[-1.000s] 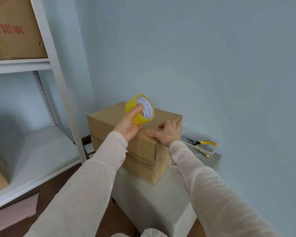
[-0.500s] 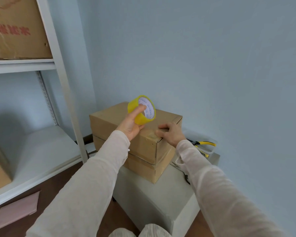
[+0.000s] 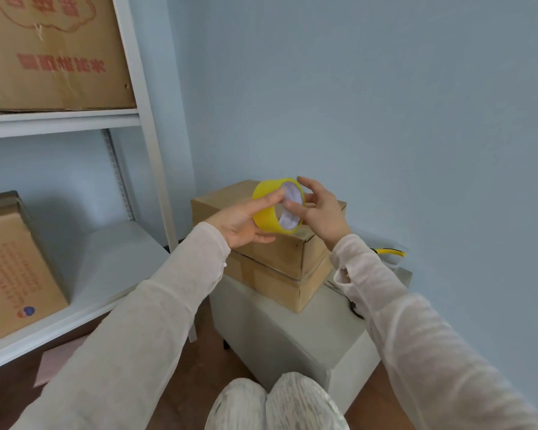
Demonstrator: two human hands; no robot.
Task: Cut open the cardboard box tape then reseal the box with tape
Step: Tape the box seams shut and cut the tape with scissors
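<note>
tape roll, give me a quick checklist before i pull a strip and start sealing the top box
1. Tape roll gripped: ok, the left hand holds it above the top box.
2. Right hand free to pull: ok, its fingers are at the roll's open face, holding nothing else.
3. Loose tape end found: cannot tell, no free end shows.
4. Top box flaps shut: cannot tell, hands and roll hide most of the top.
5. Top box steady: ok, it sits flat on the lower box.
6. Cutter in reach: cannot tell, only a yellow handle shows behind the right sleeve.
</note>
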